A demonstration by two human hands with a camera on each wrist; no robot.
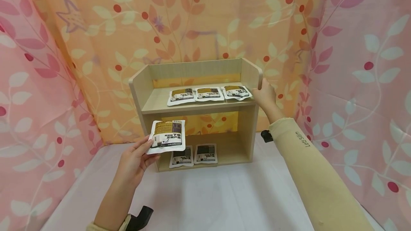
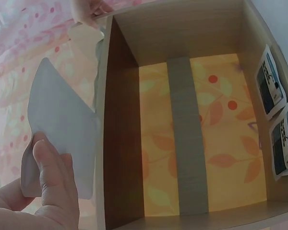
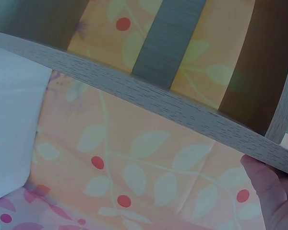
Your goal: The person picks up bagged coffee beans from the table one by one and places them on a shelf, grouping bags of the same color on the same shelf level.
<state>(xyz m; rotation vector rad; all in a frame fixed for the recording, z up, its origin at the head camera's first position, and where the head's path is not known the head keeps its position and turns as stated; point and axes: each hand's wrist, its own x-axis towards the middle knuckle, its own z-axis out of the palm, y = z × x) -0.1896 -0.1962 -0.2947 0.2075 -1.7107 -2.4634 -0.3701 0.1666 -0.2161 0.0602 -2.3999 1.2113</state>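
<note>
My left hand point(image 1: 136, 158) pinches a flat white pouch point(image 1: 167, 136) by its left edge, the printed face with a brown and gold panel turned toward me. The pouch's plain back point(image 2: 62, 115) shows in the left wrist view, beside the shelf board. At the small wooden shelf unit point(image 1: 199, 108), my right hand point(image 1: 265, 99) grips the front edge of the right side panel, near the upper board. The thumb point(image 3: 261, 179) shows below the panel in the right wrist view; part of that hand is hidden. The held pouch overlaps the unit's lower left in the head view.
Three similar pouches point(image 1: 209, 94) lie in a row on the upper board. Two more pouches point(image 1: 206, 153) lie side by side on the lower level. The unit stands on a white-covered table point(image 1: 205, 195), with patterned cloth point(image 1: 208, 20) hanging behind and at both sides.
</note>
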